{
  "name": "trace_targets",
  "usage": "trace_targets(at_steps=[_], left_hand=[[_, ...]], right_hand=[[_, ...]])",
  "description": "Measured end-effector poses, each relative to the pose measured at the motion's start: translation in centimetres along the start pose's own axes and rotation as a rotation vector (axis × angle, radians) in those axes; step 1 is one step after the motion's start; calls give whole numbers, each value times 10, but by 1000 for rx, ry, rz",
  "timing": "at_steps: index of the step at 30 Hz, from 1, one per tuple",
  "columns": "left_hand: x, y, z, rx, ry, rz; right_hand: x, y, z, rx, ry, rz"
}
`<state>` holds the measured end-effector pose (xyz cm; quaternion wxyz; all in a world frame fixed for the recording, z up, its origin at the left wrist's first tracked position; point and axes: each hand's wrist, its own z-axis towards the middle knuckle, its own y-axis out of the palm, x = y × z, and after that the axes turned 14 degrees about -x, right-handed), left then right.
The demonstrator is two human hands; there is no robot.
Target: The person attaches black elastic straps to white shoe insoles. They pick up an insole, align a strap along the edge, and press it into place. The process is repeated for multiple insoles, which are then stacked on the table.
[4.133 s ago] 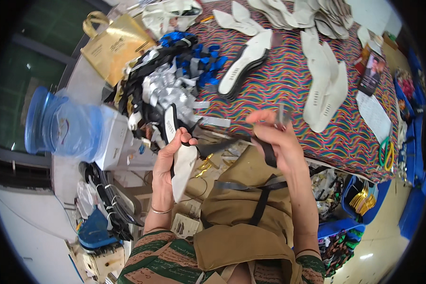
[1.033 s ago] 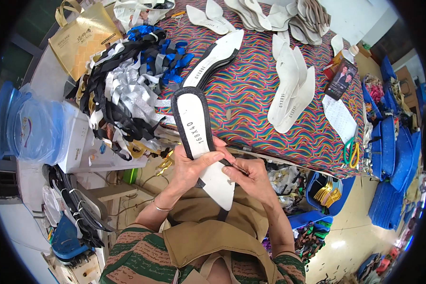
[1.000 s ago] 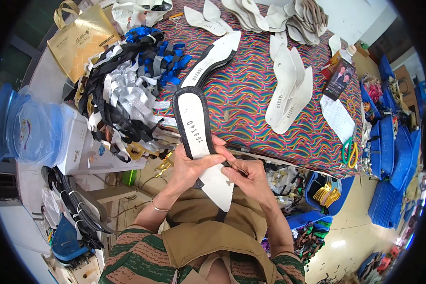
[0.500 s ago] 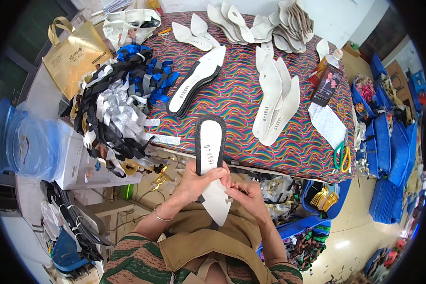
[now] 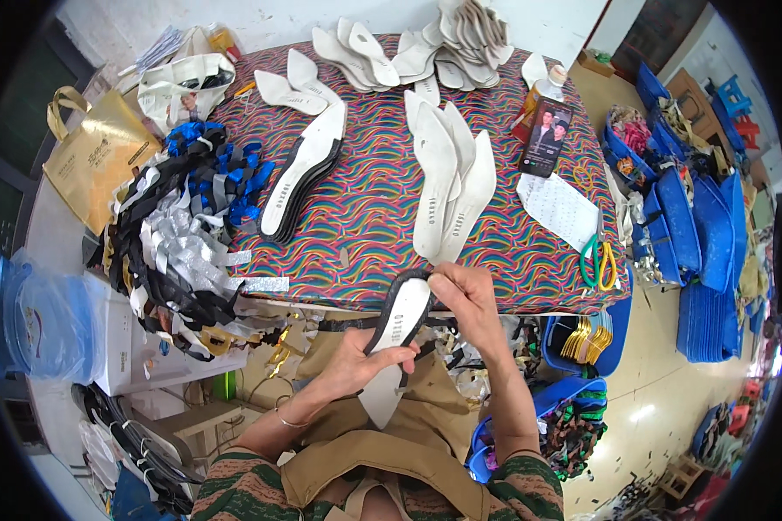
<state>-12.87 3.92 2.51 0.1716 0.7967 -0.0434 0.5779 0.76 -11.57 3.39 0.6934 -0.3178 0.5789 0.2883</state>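
My left hand is closed round the middle of a white shoe insole, thumb across its face. The insole has black trim along its rounded heel, and its pointed toe hangs down toward my lap. My right hand pinches the trimmed edge at the heel's upper right; the fingertips behind are hidden. Beyond them on the table lies a neat stack of black-edged insoles. To its right are several plain white insoles, fanned over one another.
A patterned cloth covers the table. Strips of black, blue and silver material heap at its left. More insoles are piled at the back. At right are a phone leaning on a bottle, a paper, scissors and blue bins.
My right hand has moved up from beside the toe part to the heel edge. The insole has tilted and shifted slightly lower in my left hand. The whole view has swung to the right.
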Motion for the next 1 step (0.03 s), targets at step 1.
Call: trace_targets(at_steps=[1], left_hand=[[-2, -1, 0, -44, -18, 64]], right_hand=[[-5, -12, 3, -81, -2, -83]])
